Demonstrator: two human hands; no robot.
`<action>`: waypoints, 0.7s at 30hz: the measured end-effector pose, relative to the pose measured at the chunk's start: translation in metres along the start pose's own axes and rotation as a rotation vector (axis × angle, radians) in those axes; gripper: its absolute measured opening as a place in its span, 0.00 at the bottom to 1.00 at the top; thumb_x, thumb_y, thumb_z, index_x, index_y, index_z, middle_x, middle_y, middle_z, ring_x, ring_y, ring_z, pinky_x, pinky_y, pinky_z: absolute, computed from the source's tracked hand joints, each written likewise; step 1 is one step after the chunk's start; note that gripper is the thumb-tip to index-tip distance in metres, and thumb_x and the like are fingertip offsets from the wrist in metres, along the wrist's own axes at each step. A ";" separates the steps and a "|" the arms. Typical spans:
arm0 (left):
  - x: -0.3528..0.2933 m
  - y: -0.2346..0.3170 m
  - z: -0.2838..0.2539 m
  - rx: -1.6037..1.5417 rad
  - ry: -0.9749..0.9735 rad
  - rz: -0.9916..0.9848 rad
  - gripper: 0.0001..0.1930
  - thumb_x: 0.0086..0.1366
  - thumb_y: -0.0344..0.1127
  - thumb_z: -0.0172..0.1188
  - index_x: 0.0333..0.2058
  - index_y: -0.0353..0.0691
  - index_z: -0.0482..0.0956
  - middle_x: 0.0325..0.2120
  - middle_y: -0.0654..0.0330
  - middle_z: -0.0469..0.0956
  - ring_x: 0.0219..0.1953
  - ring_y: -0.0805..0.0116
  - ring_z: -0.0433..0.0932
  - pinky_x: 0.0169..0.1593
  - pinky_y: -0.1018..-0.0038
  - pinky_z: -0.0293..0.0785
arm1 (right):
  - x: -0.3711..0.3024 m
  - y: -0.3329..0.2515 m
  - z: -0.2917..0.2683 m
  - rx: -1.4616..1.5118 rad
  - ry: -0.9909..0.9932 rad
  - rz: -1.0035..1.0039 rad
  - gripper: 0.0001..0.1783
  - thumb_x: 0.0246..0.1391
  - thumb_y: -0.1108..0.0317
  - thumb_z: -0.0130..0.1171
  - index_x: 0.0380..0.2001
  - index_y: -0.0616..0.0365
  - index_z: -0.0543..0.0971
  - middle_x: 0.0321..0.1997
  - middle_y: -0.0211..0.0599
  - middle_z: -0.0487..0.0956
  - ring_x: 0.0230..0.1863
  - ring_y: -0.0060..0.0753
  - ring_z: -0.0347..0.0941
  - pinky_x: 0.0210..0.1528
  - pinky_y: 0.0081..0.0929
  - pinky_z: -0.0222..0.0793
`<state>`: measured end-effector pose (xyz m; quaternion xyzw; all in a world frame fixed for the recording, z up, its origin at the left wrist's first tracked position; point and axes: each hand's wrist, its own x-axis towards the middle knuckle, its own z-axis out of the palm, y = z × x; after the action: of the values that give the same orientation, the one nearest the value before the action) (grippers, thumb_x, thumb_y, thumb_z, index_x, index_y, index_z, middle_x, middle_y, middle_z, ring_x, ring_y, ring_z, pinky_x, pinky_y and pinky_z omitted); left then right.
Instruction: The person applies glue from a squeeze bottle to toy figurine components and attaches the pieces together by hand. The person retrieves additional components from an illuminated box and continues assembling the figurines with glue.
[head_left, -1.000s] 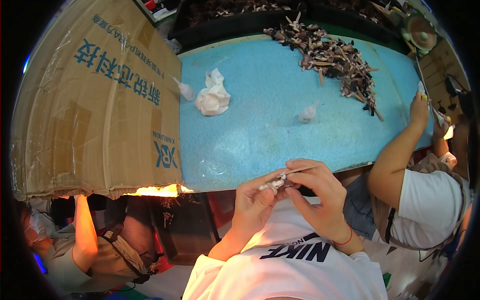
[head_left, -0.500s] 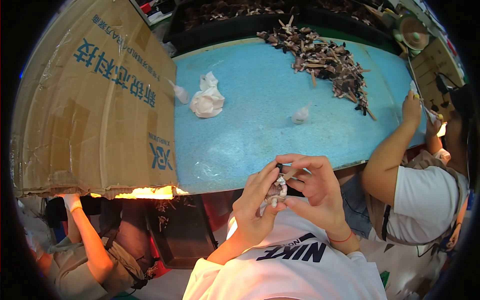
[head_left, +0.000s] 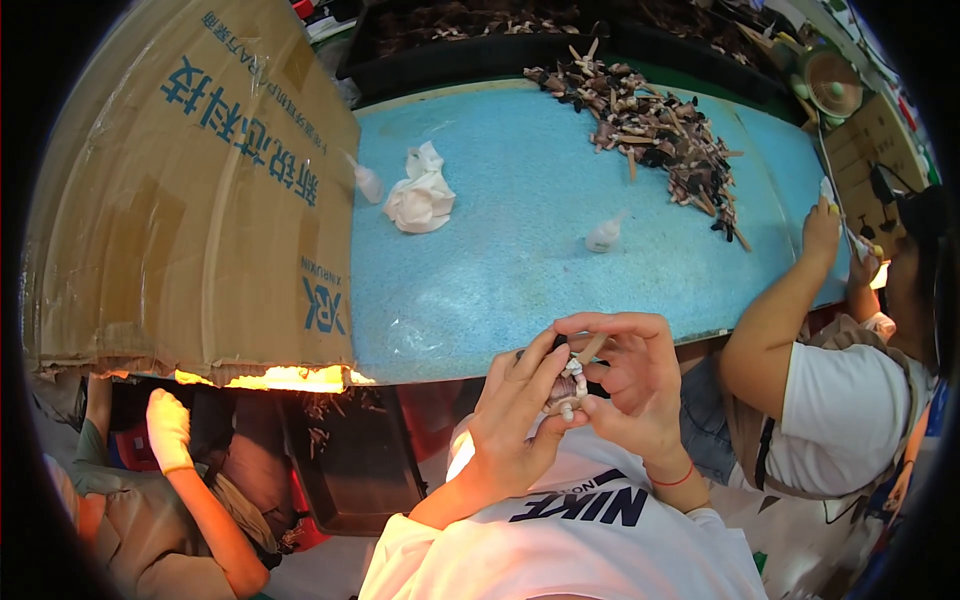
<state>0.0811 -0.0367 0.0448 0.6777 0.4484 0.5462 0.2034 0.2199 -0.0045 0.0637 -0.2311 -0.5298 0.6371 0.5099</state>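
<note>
Just past the table's near edge, in front of my chest, a small doll-like figurine (head_left: 568, 393) is held between my two hands. It has a dark top, pale limbs and a brownish-pink body, and a flat tan stick-like piece juts up beside it. My left hand (head_left: 515, 400) pinches it from the left with the fingers closed along its side. My right hand (head_left: 640, 395) curls round from the other side, thumb near the figurine's lower part and fingertips by the dark top. Fingers partly cover the figurine.
On the blue tabletop (head_left: 480, 280) lie a heap of similar figurines (head_left: 665, 135), crumpled white tissue (head_left: 420, 203) and two small squeeze bottles (head_left: 604, 236). A large cardboard box (head_left: 180, 250) stands at left. Co-workers sit on both sides; one gloved hand (head_left: 168, 430) shows lower left. Below is a black crate (head_left: 345, 470).
The figurine has tilted slightly in my fingers, and its tan piece now points higher. The left co-worker's gloved hand has come down from under the box edge. The view has shifted a little.
</note>
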 end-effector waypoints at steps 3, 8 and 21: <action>0.002 0.002 0.000 0.061 0.005 0.029 0.25 0.49 0.36 0.64 0.43 0.25 0.72 0.43 0.41 0.72 0.39 0.53 0.74 0.40 0.70 0.72 | 0.000 0.004 -0.001 0.068 0.005 -0.023 0.31 0.38 0.88 0.52 0.48 0.60 0.58 0.51 0.52 0.64 0.52 0.34 0.65 0.53 0.35 0.66; 0.006 0.008 -0.003 0.099 -0.010 0.039 0.25 0.46 0.32 0.64 0.44 0.26 0.72 0.44 0.42 0.71 0.37 0.53 0.72 0.39 0.69 0.71 | 0.001 0.010 -0.003 0.131 0.000 -0.033 0.31 0.39 0.88 0.50 0.49 0.60 0.57 0.51 0.55 0.64 0.52 0.37 0.65 0.50 0.34 0.70; 0.007 0.007 0.009 0.115 -0.038 0.040 0.21 0.49 0.26 0.59 0.43 0.26 0.71 0.45 0.42 0.71 0.36 0.52 0.71 0.38 0.68 0.70 | -0.009 0.020 -0.009 0.156 0.078 -0.102 0.36 0.40 0.90 0.49 0.54 0.56 0.53 0.51 0.51 0.62 0.55 0.40 0.62 0.50 0.35 0.69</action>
<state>0.0925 -0.0320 0.0512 0.7073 0.4614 0.5106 0.1614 0.2219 -0.0068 0.0401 -0.1880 -0.4694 0.6403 0.5783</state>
